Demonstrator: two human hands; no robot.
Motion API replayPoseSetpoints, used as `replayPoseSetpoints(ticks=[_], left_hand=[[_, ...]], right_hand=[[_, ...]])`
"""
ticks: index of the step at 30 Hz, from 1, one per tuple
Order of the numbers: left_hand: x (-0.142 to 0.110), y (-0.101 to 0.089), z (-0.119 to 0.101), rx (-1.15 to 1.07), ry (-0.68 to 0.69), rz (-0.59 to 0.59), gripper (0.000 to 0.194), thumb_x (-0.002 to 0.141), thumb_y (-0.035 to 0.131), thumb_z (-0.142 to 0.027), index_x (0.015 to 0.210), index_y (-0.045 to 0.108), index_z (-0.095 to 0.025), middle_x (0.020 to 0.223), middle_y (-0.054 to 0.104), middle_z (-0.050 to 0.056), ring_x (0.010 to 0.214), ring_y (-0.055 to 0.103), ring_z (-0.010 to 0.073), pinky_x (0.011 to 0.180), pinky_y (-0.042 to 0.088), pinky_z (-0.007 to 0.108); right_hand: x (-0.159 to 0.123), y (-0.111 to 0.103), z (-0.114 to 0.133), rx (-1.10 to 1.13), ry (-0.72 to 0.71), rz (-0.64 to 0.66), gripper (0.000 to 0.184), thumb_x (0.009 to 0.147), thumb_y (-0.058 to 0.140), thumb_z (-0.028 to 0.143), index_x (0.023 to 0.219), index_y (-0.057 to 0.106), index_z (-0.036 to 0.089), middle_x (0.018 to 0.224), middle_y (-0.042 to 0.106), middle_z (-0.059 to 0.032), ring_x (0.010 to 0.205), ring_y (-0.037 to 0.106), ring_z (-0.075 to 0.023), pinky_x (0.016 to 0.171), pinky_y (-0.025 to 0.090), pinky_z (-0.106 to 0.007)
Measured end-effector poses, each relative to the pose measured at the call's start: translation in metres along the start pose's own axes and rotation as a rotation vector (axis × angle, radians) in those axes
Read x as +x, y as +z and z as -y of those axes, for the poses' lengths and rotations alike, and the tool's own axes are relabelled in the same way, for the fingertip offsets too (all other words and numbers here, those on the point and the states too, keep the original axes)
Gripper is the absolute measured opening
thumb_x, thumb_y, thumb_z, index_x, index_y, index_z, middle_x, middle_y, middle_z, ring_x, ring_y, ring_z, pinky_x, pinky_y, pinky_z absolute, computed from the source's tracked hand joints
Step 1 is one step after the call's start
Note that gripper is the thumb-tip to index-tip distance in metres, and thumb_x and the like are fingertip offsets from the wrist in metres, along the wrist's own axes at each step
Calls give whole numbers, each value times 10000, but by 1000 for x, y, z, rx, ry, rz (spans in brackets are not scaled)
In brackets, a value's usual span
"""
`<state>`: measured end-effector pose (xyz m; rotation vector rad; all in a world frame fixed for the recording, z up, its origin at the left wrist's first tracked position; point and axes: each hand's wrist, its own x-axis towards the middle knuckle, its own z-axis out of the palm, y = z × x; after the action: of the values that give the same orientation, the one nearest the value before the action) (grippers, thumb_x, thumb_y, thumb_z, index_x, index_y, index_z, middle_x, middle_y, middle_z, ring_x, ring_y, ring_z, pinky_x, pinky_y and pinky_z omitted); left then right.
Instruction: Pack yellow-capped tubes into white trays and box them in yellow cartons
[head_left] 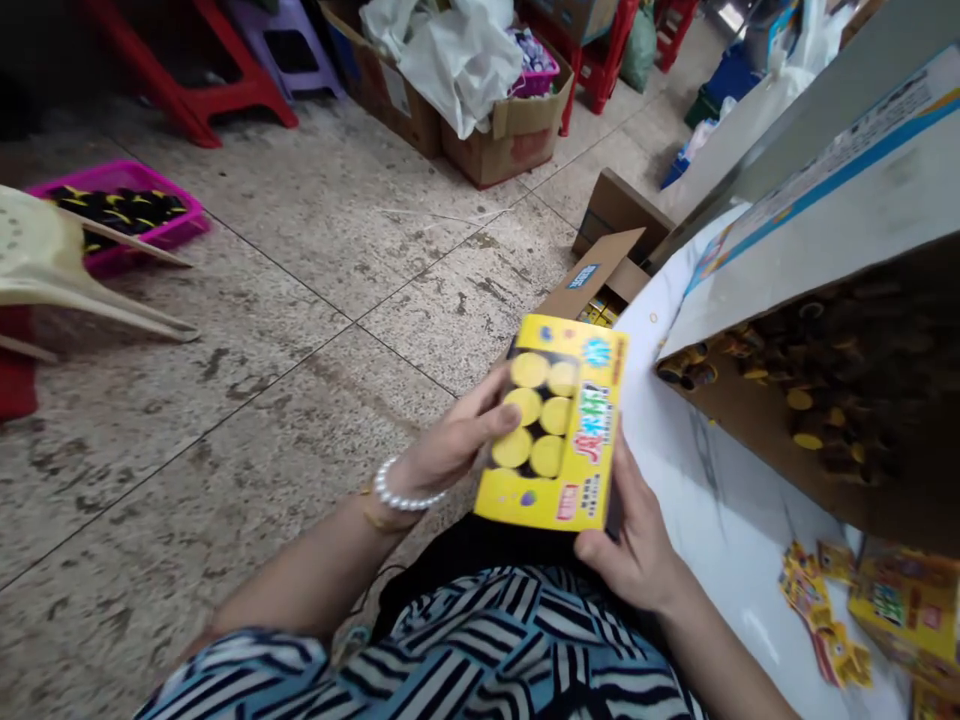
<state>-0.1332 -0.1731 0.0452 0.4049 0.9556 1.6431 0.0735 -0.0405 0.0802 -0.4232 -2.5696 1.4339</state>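
Note:
A yellow box [592, 430] with printed lettering is held above my lap. Several round yellow lids [546, 456] show through the opening on its top face. My left hand [461, 430], with a pearl bracelet [405, 490] at the wrist, grips the box's left side, its thumb resting on the top over the lids. On the opposite side, my right hand [637, 530] is wrapped round the lower right edge, thumb near the corner. The fingers under the box are hidden from view.
An open carton [592, 275] stands on the floor beyond the box. To the right, a white table [697, 490] bears a large carton [817, 270] of small yellow-lidded cups and some yellow packets [825, 610]. A pink basket [187, 215] and pale stool [45, 250] are at left.

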Motion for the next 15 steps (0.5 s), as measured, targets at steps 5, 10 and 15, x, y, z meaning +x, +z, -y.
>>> replayPoseSetpoints(ticks=[5,10,15], left_hand=[[-22,-52,-5,32,-59,-201,496,867,638,-497,1283,634,-226,1089,789,123,976,772,307,793,675,439],[40,-100,-15,-199,235,-422,489,808,725,-372,1250,641,-181,1188,764,94,1113,734,270,973,636,447],[181,-100,2,-283,223,-515,457,853,743,-331,1243,613,-132,1192,718,100,1075,700,202,1006,593,405]], right_hand=[[-4,-17,-2,-143,-24,107,887,868,767,462,1626,315,373,1731,189,-23,1580,252,-330,1289,286,-527],[-35,-33,-37,-188,127,-239,443,956,650,286,1399,630,300,1538,530,-97,1422,505,-332,1182,400,-619],[-32,-29,-47,-317,-47,-218,378,924,670,206,1300,685,242,1305,690,-108,1300,581,-321,1089,476,-590]])
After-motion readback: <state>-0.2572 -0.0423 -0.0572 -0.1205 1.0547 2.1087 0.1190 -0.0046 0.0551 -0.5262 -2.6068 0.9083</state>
